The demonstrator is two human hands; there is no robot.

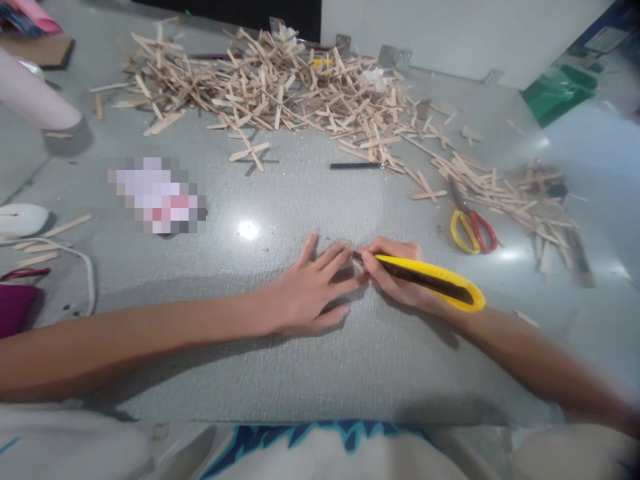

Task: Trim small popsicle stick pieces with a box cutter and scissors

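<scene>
Yellow cutter (435, 281) in grip of right hand (397, 288); left hand (306, 293) outspread; label (607, 39) illegible

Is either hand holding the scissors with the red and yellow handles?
No, the scissors lie on the table, while the right hand grips a yellow cutter and the left hand is spread beside its tip.

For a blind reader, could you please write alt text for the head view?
A person's right hand holds a yellow utility knife, its tip by the left hand, which is spread on a grey table. Beyond lie scissors and piled wooden sticks.
</scene>
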